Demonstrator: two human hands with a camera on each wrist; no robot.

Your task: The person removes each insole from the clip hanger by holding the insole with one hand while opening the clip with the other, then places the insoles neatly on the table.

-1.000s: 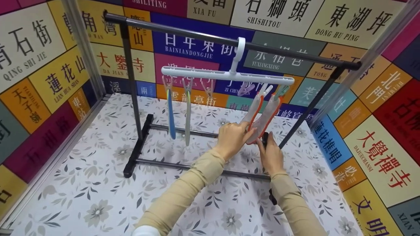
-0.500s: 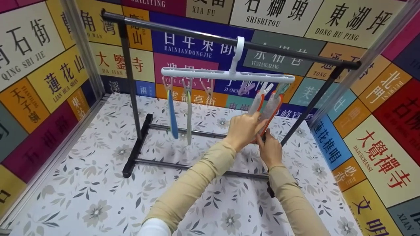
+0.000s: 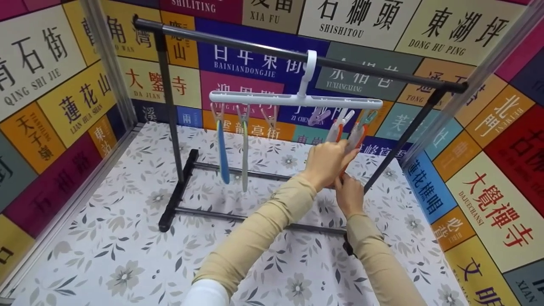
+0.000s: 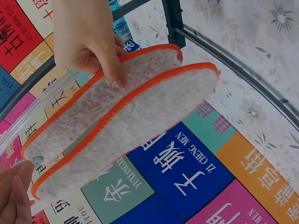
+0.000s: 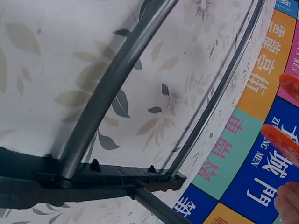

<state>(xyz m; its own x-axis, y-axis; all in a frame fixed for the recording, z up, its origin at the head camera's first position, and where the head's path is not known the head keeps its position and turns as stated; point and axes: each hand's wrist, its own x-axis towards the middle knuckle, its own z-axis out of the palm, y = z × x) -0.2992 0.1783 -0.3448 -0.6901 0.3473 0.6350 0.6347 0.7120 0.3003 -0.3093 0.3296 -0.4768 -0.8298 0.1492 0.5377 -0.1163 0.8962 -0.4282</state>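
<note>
Two fluffy white insoles with orange edging (image 4: 159,100) hang side by side from clips at the right end of a white hanger (image 3: 272,98). In the left wrist view the right hand (image 4: 86,37) pinches the far insole by its edge, thumb on the fluffy face. My left hand (image 3: 325,163) covers part of the insoles in the head view. Its fingers (image 4: 16,193) look fairly straight near the clipped end, and I see nothing gripped there. Lower down in the head view, the insoles' bottom ends are largely hidden behind the hands.
The hanger hooks over a dark metal rack (image 3: 238,43). Blue (image 3: 222,153) and grey (image 3: 245,157) narrow pieces, seen edge-on, hang at left. Pink (image 3: 270,117) and purple (image 3: 319,117) clips dangle between. Below lies a floral cloth (image 3: 127,272); signs cover the walls.
The left hand has shifted right and slightly up, from beside the left insole to in front of both. The right hand has stayed nearly in place.
</note>
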